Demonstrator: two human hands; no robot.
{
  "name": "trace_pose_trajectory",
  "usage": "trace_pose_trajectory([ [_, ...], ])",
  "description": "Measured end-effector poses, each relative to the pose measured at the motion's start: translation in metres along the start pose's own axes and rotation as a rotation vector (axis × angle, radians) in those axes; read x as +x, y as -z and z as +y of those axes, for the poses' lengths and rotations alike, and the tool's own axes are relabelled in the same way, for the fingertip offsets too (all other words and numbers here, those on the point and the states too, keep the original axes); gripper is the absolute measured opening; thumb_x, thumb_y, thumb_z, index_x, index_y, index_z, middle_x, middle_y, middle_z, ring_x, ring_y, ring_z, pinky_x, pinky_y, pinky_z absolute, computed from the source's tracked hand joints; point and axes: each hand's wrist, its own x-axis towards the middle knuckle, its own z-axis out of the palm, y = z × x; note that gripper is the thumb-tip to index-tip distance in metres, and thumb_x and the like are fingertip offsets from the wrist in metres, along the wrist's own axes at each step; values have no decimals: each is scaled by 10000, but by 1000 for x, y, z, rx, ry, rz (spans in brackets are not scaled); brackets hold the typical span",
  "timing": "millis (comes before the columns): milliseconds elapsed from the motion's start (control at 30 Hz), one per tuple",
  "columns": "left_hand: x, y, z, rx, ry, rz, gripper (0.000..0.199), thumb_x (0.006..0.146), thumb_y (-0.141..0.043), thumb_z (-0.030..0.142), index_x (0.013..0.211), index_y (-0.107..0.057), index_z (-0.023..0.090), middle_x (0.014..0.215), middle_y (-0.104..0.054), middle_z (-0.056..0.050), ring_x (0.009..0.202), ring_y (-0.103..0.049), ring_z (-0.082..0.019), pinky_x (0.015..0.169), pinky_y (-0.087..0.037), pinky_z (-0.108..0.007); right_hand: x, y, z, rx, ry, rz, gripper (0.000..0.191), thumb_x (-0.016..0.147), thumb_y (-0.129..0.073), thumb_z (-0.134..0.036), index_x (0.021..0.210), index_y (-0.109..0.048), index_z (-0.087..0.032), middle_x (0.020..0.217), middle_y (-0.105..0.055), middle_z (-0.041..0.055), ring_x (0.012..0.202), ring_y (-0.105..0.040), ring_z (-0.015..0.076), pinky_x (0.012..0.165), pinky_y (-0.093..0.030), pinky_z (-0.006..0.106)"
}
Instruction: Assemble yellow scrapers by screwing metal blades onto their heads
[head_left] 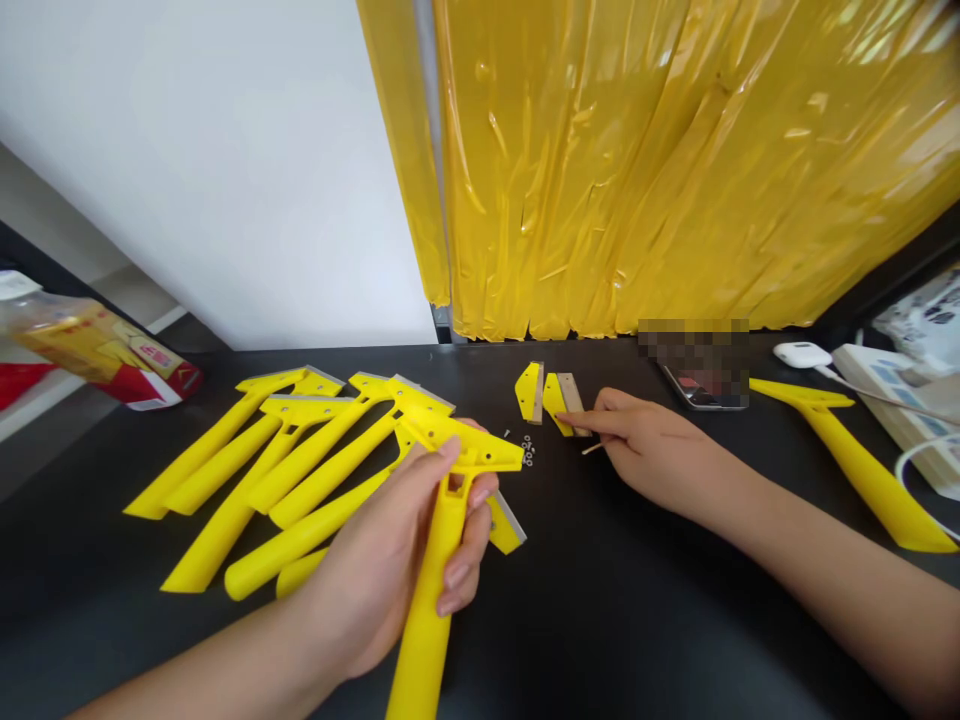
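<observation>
Left hand [382,565] closed around the handle of a yellow plastic scraper [427,590], fingers wrapped and thumb on top; the scraper's wide head sits just above the hand and its handle runs down past the lower frame edge. Just past the left fingertips, a yellow head with a metal edge [505,524] lies on the tabletop [600,630]; the hand partly covers it, and whether it touches the hand cannot be told.

Right hand [649,450] rests low over the tabletop, fingers curled, index finger extended toward two yellow scraper heads with metal strips [545,398]. Fingertip is right beside them; contact unclear. A thin pale stick [592,448] pokes out beneath the fingers; whether it is gripped cannot be told.

Small screws and nuts [527,450] lie between the hands. To the left, a loose pile of yellow scrapers [262,470] lies partly under the left hand's scraper. Far right, a single yellow scraper [855,465] lies near a power strip [892,400]. A phone [697,395], partly obscured by blurring, lies behind the right hand. Yellow plastic sheeting [660,170] hangs behind the tabletop.
</observation>
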Motion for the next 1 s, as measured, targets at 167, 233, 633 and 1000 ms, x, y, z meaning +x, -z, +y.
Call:
trace_pose_trajectory([
  [167,-2,-2,-2,13,-6,49,150,1037,-593,280,913,-567,200,868,-634,-16,586,-495,-98,466,-425,-194,-3,24,-1,-9,-40,-4,455,893,-487,-39,964,-853,-301,935,-682,15,895,-697,184,831,-517,316],
  [233,-2,-2,-3,40,7,51,165,1054,-592,329,947,-595,203,901,-644,-25,626,-518,-112,483,-456,-205,-4,28,1,-16,-60,2,430,891,-494,-44,900,-840,-299,966,-701,3,908,-706,177,839,-515,313],
  [633,5,1,-6,186,36,63,294,1070,-557,492,1053,-611,203,776,-658,-15,492,-446,-81,443,-368,-201,-3,17,13,-144,-155,70,403,979,-491,-173,1201,-798,-310,1118,-740,19,1014,-738,213,929,-517,338],
  [1000,4,2,-10,232,98,3,339,1067,-537,529,1042,-625,203,710,-640,-21,561,-507,-120,456,-403,-187,5,8,22,-221,-326,104,148,941,-628,-355,993,-697,-235,923,-729,39,768,-688,228,667,-461,349],
])
